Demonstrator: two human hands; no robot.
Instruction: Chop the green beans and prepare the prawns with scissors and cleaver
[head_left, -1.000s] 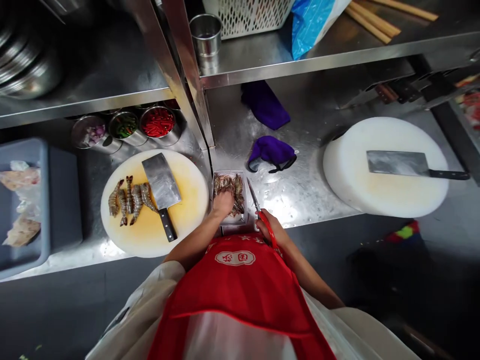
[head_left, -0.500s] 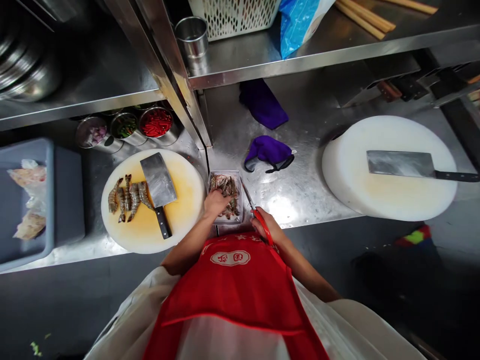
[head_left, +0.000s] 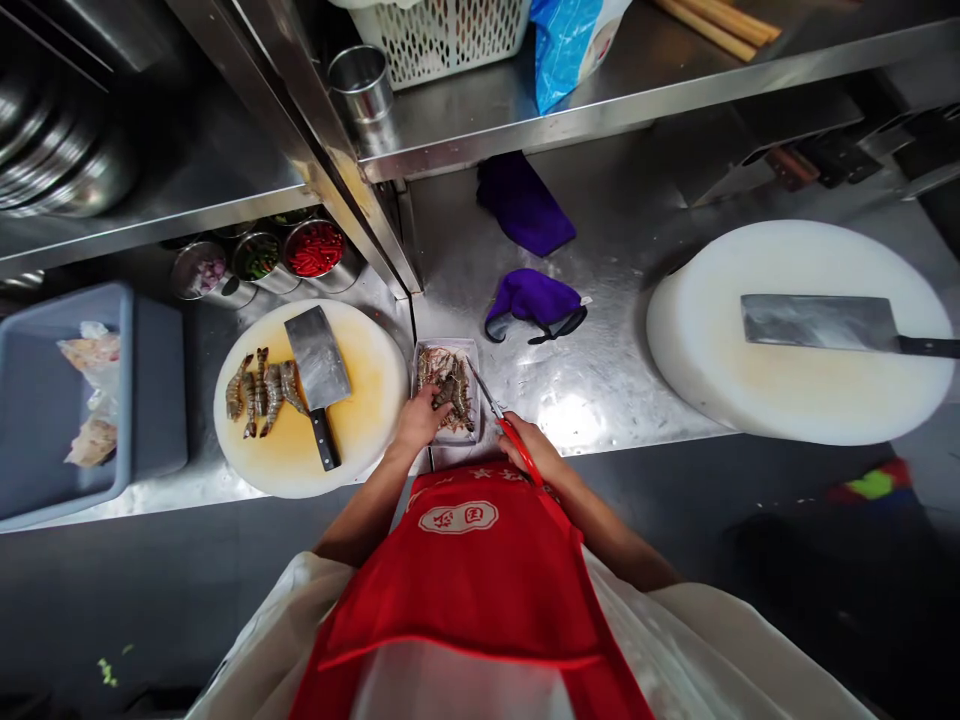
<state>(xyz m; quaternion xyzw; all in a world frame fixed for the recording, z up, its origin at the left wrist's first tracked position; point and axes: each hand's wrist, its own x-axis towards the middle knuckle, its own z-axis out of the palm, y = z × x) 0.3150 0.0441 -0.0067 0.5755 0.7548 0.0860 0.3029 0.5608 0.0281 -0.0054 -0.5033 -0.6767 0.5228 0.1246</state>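
Note:
My left hand (head_left: 421,417) reaches into a small white tray (head_left: 453,440), its fingers closed on a dark striped shrimp (head_left: 454,389). More shrimp and thin reddish bits lie around it, and the fingertips are partly hidden. In my right hand (head_left: 537,446) is a pair of scissors (head_left: 519,441) with red handles. Their blades point up and left to the tray's right edge. Left of the tray, several shrimp (head_left: 262,392) lie in a row on a round white cutting board (head_left: 371,400), beside a cleaver (head_left: 318,350).
A second round board (head_left: 697,370) holds another cleaver (head_left: 817,322) at right. Purple cloth pieces (head_left: 536,300) lie behind the tray. Metal cups of chopped red peppers (head_left: 315,249) and a grey bin (head_left: 154,380) stand at left. A steel shelf (head_left: 480,140) overhangs the counter.
My left hand has drawn back slightly toward the tray's near left side, and a shrimp now shows more clearly at its fingertips. The scissors have shifted slightly left. The view has moved a little.

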